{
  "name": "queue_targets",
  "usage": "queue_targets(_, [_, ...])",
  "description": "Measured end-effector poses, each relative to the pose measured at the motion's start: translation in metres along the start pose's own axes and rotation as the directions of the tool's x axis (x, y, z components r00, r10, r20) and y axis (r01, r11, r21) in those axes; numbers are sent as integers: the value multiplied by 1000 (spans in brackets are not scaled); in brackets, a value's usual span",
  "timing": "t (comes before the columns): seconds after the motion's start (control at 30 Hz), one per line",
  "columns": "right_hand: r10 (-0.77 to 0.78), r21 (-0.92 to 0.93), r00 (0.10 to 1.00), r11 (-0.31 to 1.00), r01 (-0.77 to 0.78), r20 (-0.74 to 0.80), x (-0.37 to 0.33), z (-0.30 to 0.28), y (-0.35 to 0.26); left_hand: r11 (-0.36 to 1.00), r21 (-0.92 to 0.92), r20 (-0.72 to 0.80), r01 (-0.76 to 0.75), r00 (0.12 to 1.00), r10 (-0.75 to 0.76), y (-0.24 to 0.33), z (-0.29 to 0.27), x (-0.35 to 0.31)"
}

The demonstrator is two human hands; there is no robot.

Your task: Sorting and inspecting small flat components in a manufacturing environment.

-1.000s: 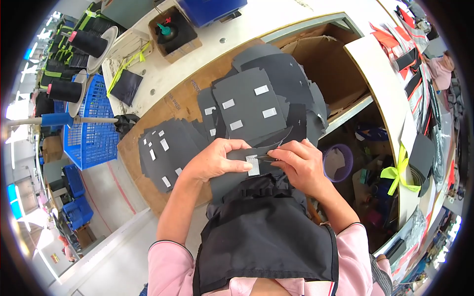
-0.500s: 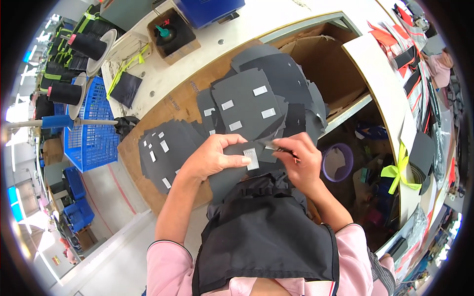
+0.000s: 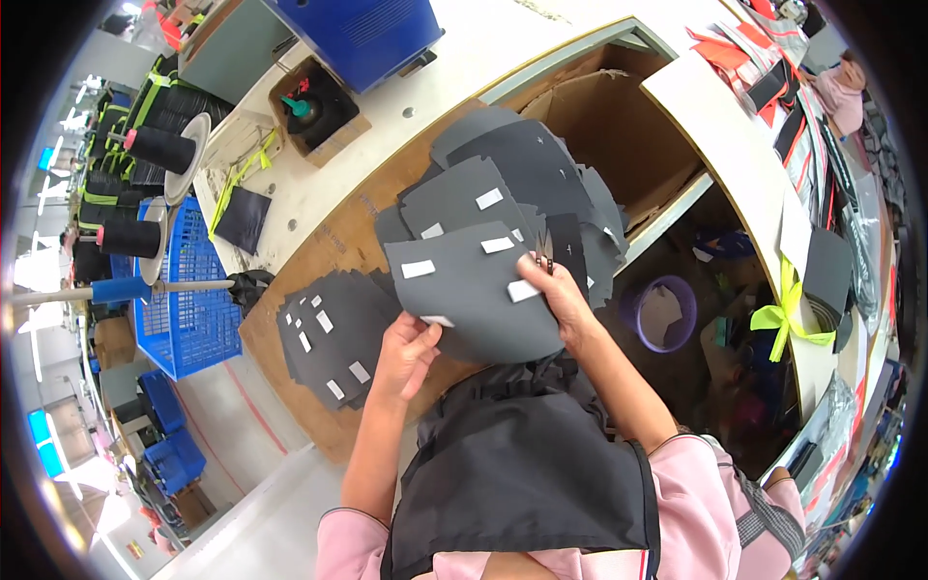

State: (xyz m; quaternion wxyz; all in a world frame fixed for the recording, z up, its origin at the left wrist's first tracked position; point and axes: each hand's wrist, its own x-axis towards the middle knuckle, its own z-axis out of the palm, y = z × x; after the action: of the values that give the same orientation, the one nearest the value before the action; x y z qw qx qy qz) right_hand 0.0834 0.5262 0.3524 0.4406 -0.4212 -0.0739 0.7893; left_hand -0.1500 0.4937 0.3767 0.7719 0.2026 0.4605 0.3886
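Note:
A dark grey fabric panel (image 3: 466,285) with white rectangular patches is spread between my two hands, above the board. My left hand (image 3: 404,358) pinches its lower left edge beside one patch. At the panel's right edge, my right hand (image 3: 565,302) grips it near another patch and also holds small thread snips (image 3: 545,249), whose blades point away from me. Just beyond the held panel lies a pile of similar grey panels (image 3: 449,188). To its left, a second stack of patched panels (image 3: 338,343) rests on the brown board (image 3: 290,362).
Past the board, a cardboard box (image 3: 333,140) and a blue machine housing (image 3: 362,39) stand on the white table. A blue basket (image 3: 188,338) and black thread cones (image 3: 130,238) are at left. At right are a purple bin (image 3: 669,338) and an open carton (image 3: 619,126).
The panel, earlier bunched with one patch between my hands, is now opened out flat showing several patches. My left hand moved down its edge; my right hand now grips the panel along with the snips.

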Motion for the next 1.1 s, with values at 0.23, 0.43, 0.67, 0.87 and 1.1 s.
queue_targets(0.23, [100,-572,934,811,123,343,-11,2,-42,280,854,153,-438,727,669,47,30,11])
queue_targets(0.43, [147,-707,833,619,343,533,-22,17,-56,743,669,217,-28,963,-158,74,62,25])
queue_targets(0.67, [-778,-839,395,-295,458,489,-68,36,-44,937,345,-20,-50,998,61,42,70,10])
queue_targets(0.87, [-661,-805,503,-281,523,557,-68,32,-17,939,323,-55,-119,988,144,38,81,4])
queue_targets(1.1, [-646,-764,455,-338,550,613,-65,36,-20,928,361,-68,-94,990,127,39,84,-6])
